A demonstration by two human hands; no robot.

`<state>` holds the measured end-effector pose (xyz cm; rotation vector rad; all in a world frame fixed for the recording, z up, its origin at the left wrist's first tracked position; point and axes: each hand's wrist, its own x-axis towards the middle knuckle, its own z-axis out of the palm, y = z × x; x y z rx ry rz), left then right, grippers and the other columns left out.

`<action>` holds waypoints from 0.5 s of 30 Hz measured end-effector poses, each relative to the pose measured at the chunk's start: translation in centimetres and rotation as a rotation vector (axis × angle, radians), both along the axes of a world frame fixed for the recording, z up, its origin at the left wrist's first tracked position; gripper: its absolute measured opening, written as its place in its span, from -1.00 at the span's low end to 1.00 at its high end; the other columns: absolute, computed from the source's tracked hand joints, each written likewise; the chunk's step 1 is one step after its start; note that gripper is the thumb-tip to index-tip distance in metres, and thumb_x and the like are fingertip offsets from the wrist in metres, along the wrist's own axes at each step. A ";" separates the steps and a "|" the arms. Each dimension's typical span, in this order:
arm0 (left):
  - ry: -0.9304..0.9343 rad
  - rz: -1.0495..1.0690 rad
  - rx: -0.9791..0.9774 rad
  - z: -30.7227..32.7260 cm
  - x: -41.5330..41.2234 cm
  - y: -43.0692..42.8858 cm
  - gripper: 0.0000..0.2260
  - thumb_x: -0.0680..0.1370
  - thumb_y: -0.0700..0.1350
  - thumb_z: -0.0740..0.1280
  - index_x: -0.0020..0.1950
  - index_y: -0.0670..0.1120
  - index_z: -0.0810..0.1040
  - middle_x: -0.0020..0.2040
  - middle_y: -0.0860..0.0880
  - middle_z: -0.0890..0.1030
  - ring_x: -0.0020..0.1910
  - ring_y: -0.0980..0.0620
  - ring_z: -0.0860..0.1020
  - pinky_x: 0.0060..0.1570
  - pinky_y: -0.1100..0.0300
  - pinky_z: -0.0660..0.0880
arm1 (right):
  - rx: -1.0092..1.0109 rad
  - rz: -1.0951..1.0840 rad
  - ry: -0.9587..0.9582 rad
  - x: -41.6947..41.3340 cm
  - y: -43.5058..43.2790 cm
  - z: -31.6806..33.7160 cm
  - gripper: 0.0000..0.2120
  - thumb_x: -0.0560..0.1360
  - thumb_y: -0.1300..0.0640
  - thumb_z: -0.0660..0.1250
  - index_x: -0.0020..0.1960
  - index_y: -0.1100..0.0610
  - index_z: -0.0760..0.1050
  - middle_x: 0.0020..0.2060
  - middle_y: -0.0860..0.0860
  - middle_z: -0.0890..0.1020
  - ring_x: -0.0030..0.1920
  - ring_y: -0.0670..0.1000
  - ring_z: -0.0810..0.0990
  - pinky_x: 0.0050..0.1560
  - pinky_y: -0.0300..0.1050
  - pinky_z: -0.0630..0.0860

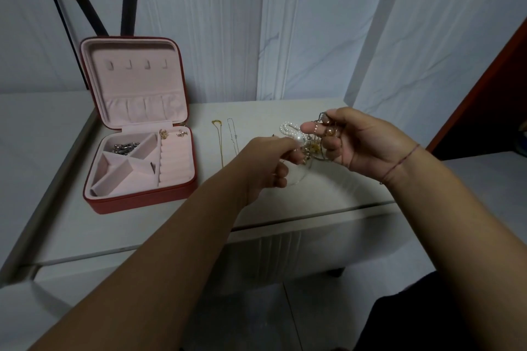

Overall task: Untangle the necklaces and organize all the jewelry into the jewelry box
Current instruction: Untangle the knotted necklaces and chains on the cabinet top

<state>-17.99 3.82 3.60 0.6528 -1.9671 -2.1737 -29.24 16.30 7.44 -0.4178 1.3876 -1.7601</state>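
Your right hand gripped the tangled bundle of gold chains and white pearls above the pale table; your left hand pinched a strand at its eight o'clock. The open red pink-lined jewelry box sat at nine o'clock.

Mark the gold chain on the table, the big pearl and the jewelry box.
gold chain [220, 145]: head view, mid-length.
big pearl [298, 138]: head view, its centre.
jewelry box [142, 200]: head view, front wall.

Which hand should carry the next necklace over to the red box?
Probably the left hand. It is nearer the open jewelry box and only pinches the tangled jewelry beside the big pearl. The right hand grips most of that tangle, so it is busy.
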 end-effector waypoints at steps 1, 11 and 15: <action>-0.002 0.004 -0.001 0.0 0.0 0.0 -0.90 0.55 -0.17 0.29 -0.12 -0.19 0.51 -0.21 -0.10 0.52 -0.50 0.12 0.31 -0.54 0.31 0.30 | 0.002 0.004 0.006 0.0 0.0 0.0 -0.84 0.56 0.19 0.18 -0.20 0.15 0.38 -0.18 0.15 0.69 -0.55 -0.12 0.38 -0.51 -0.37 0.38; 0.181 -0.023 -0.130 0.1 0.0 0.1 -0.56 0.45 -0.23 0.45 0.30 -0.07 0.44 0.10 0.03 0.62 -0.36 0.17 0.48 -0.53 0.30 0.30 | 0.013 0.110 0.038 0.5 0.0 -0.1 -0.89 0.38 0.13 0.25 -0.17 0.17 0.41 -0.14 0.16 0.68 -0.58 -0.13 0.34 -0.52 -0.35 0.31; 0.259 0.016 -0.064 0.4 -0.1 0.0 -0.76 0.53 -0.19 0.36 0.19 -0.17 0.51 -0.48 0.15 0.53 -0.57 0.19 0.25 -0.57 0.30 0.23 | 0.014 0.138 0.067 0.6 0.1 0.0 -0.90 0.39 0.13 0.23 -0.15 0.16 0.36 -0.35 0.04 0.63 -0.56 -0.12 0.34 -0.53 -0.34 0.29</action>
